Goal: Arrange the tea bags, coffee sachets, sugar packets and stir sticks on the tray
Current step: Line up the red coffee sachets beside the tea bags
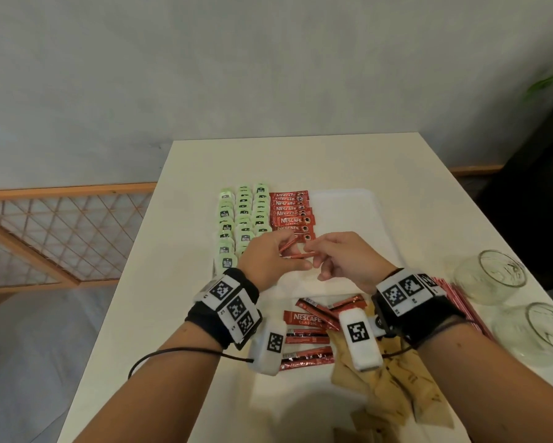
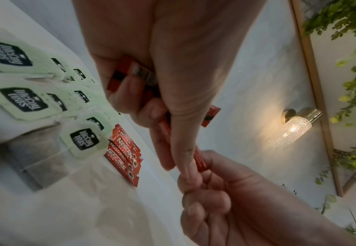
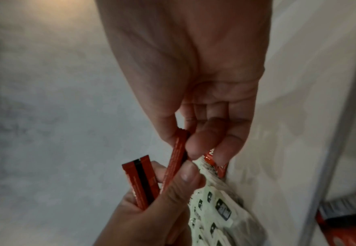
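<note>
Head view: on the white tray (image 1: 348, 206) three columns of green tea bags (image 1: 244, 215) are laid at left, touching a column of red coffee sachets (image 1: 291, 214) beside them. Above the tray's near part, a few thin sachets (image 1: 287, 247) are gripped in the curled left hand (image 1: 268, 260), and one of them (image 3: 178, 156) is pinched at its end by thumb and fingers of the right hand (image 1: 342, 260). Nearer on the counter (image 1: 179, 314), loose sachets (image 1: 307, 330) and brown packets (image 1: 396, 388) are strewn, with red stir sticks (image 1: 460, 302) and two glass jars (image 1: 489, 276) at far right.
</note>
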`<state>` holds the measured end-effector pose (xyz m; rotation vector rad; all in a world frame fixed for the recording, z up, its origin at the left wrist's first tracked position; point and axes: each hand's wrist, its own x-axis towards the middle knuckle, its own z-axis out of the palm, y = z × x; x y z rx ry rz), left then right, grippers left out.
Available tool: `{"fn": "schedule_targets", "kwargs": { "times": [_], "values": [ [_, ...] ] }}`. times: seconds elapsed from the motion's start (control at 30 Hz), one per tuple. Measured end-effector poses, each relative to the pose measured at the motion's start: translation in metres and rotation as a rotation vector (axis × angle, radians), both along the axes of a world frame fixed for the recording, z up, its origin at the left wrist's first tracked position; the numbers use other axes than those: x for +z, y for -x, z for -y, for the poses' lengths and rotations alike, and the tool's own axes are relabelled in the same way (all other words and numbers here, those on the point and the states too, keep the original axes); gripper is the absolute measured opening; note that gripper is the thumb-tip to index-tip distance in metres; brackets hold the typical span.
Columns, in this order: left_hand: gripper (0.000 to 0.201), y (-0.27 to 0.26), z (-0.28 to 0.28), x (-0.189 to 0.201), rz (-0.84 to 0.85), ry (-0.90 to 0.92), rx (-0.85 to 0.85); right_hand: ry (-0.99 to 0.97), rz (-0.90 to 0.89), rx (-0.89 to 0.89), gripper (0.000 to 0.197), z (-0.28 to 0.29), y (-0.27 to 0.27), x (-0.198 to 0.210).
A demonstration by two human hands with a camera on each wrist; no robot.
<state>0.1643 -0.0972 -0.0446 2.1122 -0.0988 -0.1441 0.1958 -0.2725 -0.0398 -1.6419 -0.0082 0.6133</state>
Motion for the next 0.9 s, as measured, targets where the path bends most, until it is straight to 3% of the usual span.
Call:
{"fn": "schedule_targets", "kwargs": {
  "times": [0.2, 0.33, 0.43, 0.7, 0.8, 0.9],
  "values": [
    [0.042, 0.013, -0.008, -0.001, -0.102, 0.123, 0.084, -0.049, 0.186, -0.146, 0.014, 0.009, 0.012, 0.001],
    [0.012, 0.023, -0.01, -0.001, -0.133, 0.2, 0.179, -0.041, 0.262, -0.192, 0.014, 0.014, 0.016, -0.002],
    [0.016, 0.025, -0.006, 0.0, -0.123, 0.257, 0.264, -0.024, 0.272, -0.153, 0.019, 0.012, 0.017, -0.002],
    [0.014, 0.024, 0.006, 0.001, -0.139, 0.299, 0.272, 0.107, 0.175, 0.14, 0.021, 0.0, 0.01, 0.005],
    [0.009, 0.019, 0.005, -0.003, -0.142, 0.312, 0.292, 0.101, 0.132, 0.1, 0.02, 0.001, 0.003, 0.002],
    [0.015, 0.013, 0.001, -0.005, -0.145, 0.301, 0.31, 0.03, 0.059, -0.019, 0.021, 0.007, -0.006, -0.004]
  ]
}}
